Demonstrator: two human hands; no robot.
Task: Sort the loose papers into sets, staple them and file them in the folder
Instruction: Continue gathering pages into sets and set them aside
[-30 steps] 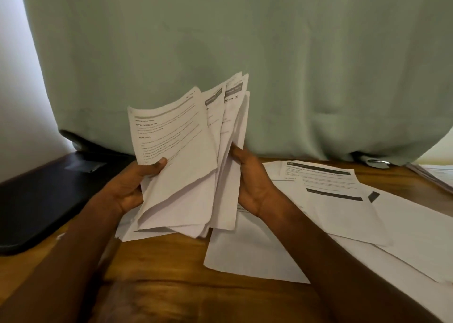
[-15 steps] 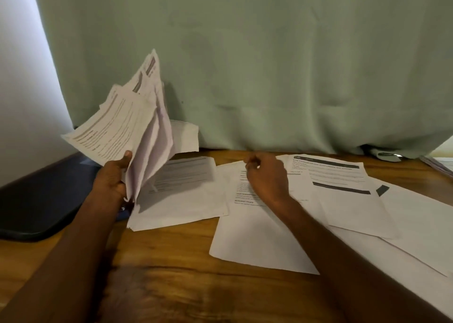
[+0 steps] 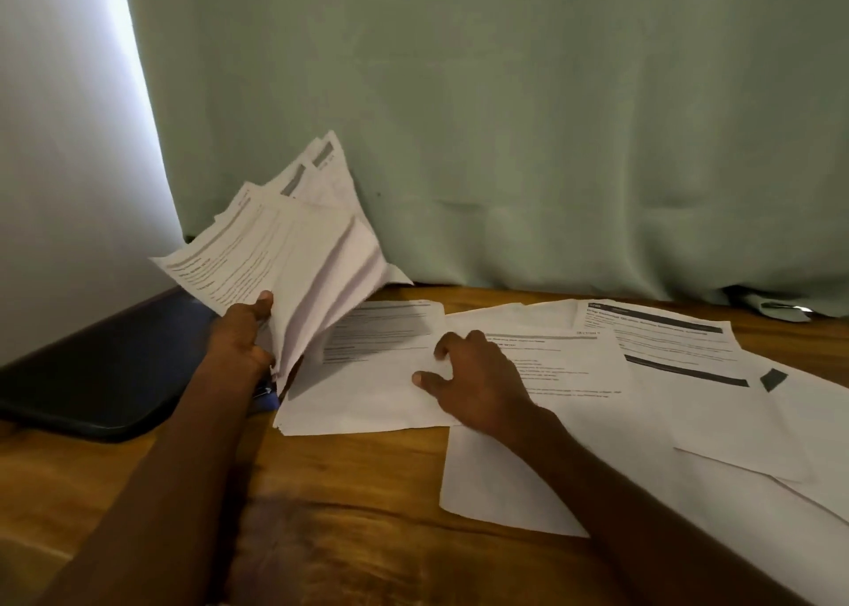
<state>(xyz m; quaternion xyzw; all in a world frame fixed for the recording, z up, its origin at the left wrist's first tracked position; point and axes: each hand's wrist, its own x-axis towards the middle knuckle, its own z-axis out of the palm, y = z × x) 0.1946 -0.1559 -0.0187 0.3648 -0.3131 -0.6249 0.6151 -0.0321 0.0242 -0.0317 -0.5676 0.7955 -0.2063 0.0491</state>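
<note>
Wooden desk [image 3: 349, 527] surface, backed by a pale green curtain [image 3: 551, 123]. Landmark: the flat sheet [image 3: 367, 375] lying printed side up at mid-desk. Above and left of this sheet, the left hand [image 3: 239, 343] grips a fanned bundle of papers [image 3: 294, 256], thumb on the front page, bundle raised and tilted off the desk. On the sheet's right edge, the right hand [image 3: 473, 385] rests with fingers curled and thumb extended, fingertips pressing the paper; whether it pinches the edge cannot be told. Right of the sheet, further loose pages [image 3: 666, 375] lie overlapping, some with dark header bars. Left of the sheet, beyond the left hand, lies a dark folder [image 3: 105, 375] flat on the desk.
</note>
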